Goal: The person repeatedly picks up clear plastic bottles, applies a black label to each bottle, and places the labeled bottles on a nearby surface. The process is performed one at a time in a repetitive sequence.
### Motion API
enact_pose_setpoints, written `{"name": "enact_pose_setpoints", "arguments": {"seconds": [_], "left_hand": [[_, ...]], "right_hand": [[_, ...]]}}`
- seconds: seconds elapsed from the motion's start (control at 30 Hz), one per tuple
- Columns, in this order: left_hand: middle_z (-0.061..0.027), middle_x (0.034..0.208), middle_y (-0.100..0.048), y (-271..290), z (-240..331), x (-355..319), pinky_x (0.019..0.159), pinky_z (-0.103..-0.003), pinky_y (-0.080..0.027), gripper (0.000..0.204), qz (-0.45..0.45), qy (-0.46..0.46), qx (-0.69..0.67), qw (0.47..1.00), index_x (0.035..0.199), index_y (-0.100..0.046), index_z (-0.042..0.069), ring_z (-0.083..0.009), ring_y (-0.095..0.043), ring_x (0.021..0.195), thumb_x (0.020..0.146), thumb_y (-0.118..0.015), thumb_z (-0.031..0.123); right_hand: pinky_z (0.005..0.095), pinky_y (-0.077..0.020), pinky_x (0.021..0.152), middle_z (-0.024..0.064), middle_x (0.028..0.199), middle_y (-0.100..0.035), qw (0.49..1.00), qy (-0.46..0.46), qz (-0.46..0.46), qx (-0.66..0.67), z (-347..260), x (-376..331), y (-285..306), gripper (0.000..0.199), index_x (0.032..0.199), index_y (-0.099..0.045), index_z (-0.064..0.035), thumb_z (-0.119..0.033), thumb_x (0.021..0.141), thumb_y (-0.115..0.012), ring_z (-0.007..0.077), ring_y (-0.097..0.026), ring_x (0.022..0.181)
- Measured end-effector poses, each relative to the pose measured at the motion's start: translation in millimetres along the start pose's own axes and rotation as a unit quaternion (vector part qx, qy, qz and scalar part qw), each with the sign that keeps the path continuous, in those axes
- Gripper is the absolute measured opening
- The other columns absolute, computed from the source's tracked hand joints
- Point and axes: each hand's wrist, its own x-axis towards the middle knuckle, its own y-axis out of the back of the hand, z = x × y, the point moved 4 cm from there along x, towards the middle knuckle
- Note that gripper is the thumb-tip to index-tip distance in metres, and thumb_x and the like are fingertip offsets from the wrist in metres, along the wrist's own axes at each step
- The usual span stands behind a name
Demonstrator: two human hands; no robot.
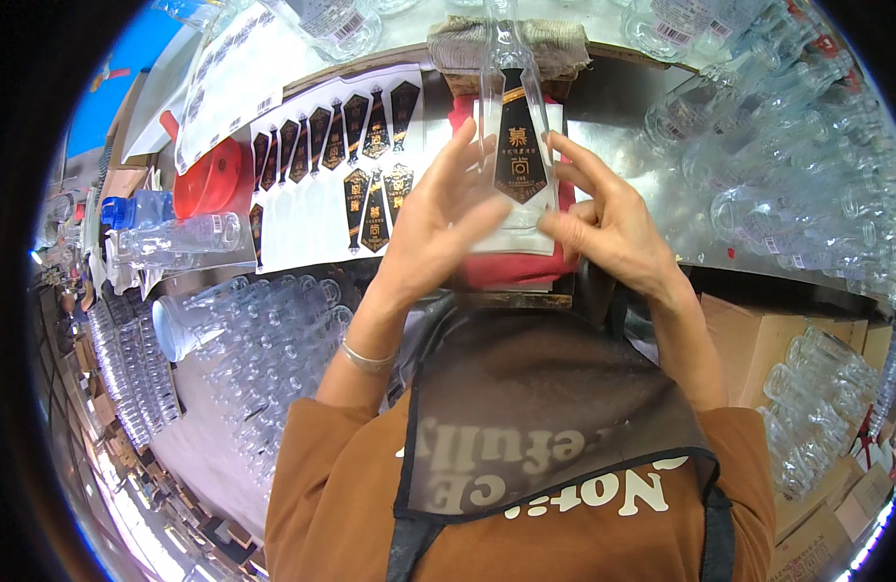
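Observation:
A clear glass bottle (539, 105) lies in front of me, its neck pointing away. On its upper face sits a black tie-shaped label (520, 141) with gold print. At the bottle's left side is my left hand (450, 213), fingers apart and thumb smeared by motion. My right hand (613, 221) is at the other side, index finger and thumb spread along the glass, remaining fingers bent. Whether the fingertips touch the bottle is hard to tell. Beneath it are a white sheet and a red cloth (516, 270) on a small stand.
To the left lies a backing sheet (307, 228) with several black tie-shaped labels. Beyond it are a red plastic bowl (207, 182) and more printed sheets (236, 87). A folded cloth (448, 44) lies under the bottle's neck. Many glass bottles (758, 194) crowd the right side; cardboard boxes (744, 339) stand below.

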Motion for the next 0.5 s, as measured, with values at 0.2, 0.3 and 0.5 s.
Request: {"name": "enact_pose_setpoints", "arguments": {"seconds": [0.2,0.3,0.5], "left_hand": [[-0.025,0.141,-0.053,1.0,-1.1,9.5,0.108,-0.037,-0.044,0.064,0.05,0.02,-0.001,0.999,0.149,-0.035,-0.007,-0.0268,-0.053,0.131,0.095,-0.067,0.009],[-0.0246,0.14,-0.054,0.8,-4.5,10.8,0.107,-0.036,-0.045,0.064,0.063,0.021,-0.001,0.998,0.148,-0.038,-0.007,-0.0259,-0.055,0.128,0.094,-0.069,0.01],[-0.0228,0.137,-0.057,-0.8,-3.5,12.0,0.103,-0.034,-0.048,0.064,0.071,0.021,0.001,0.997,0.146,-0.04,-0.008,-0.024,-0.058,0.124,0.093,-0.071,0.01]], "right_hand": [[0.0309,-0.0533,0.076,0.0191,0.112,-0.071,0.995,0.015,0.059,0.076,0.8,12.0,-3.3,0.053,0.133,-0.054,0.0033,-0.029,0.094,-0.067,0.0178,-0.07,0.087],[0.0308,-0.0534,0.076,0.0189,0.106,-0.073,0.995,0.028,0.08,0.045,-0.3,13.8,-4.6,0.051,0.131,-0.055,0.0034,-0.029,0.094,-0.067,0.0175,-0.07,0.086],[0.0312,-0.054,0.077,0.0193,0.104,-0.073,0.995,0.039,0.085,0.035,-0.4,15.1,-3.3,0.048,0.129,-0.056,0.0035,-0.029,0.094,-0.066,0.0186,-0.071,0.086]]}}
